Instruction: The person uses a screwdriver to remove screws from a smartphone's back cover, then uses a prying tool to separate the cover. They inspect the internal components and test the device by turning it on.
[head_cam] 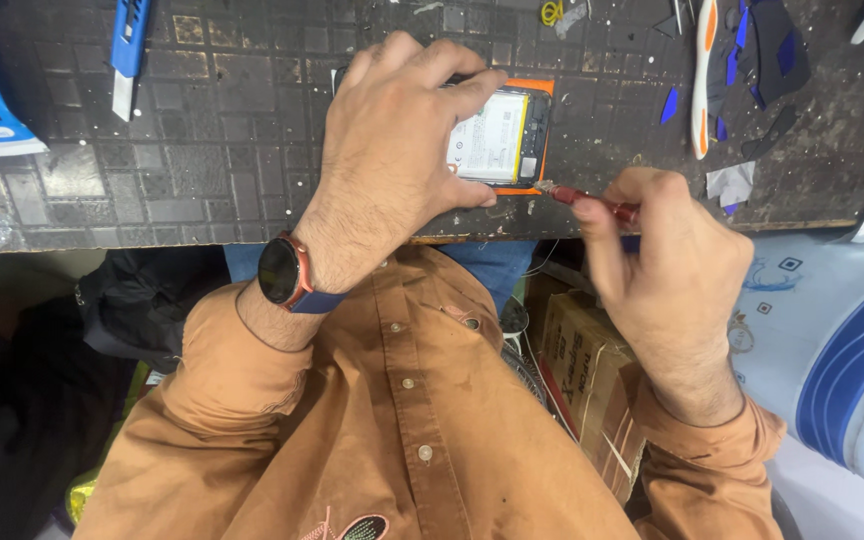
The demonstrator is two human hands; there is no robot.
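Rust-orange shirt sleeves are filling the bottom of the view, and from them both forearms are reaching up to the edge of the dark, square-patterned workbench [202,170]. On the left wrist a round black watch [280,271] is sitting face up. Left hand [397,140] is lying palm down over an opened phone [502,135], fingers spread and curled over its far and near edges, pressing it flat against the bench; the hand is covering roughly the left half of the device, so only the right part, with the pale battery and an orange rim, is showing.

Right hand [667,255] is closed in a pinch around a thin red-handled tool [597,203], thumb and forefinger gripping the shaft while the other fingers are folding in beneath. That tool is lying almost level, its long axis running right to left, and its metal tip is pointing at the phone's lower right corner, touching it or just short of it; which of the two cannot be told. So the phone is lying to the left of the right hand and slightly farther from the body, directly in line with the tool.

Well apart, a blue utility knife [128,50] is resting at the upper left, and dark scraps with an orange-and-white strip [704,75] are lying at the upper right
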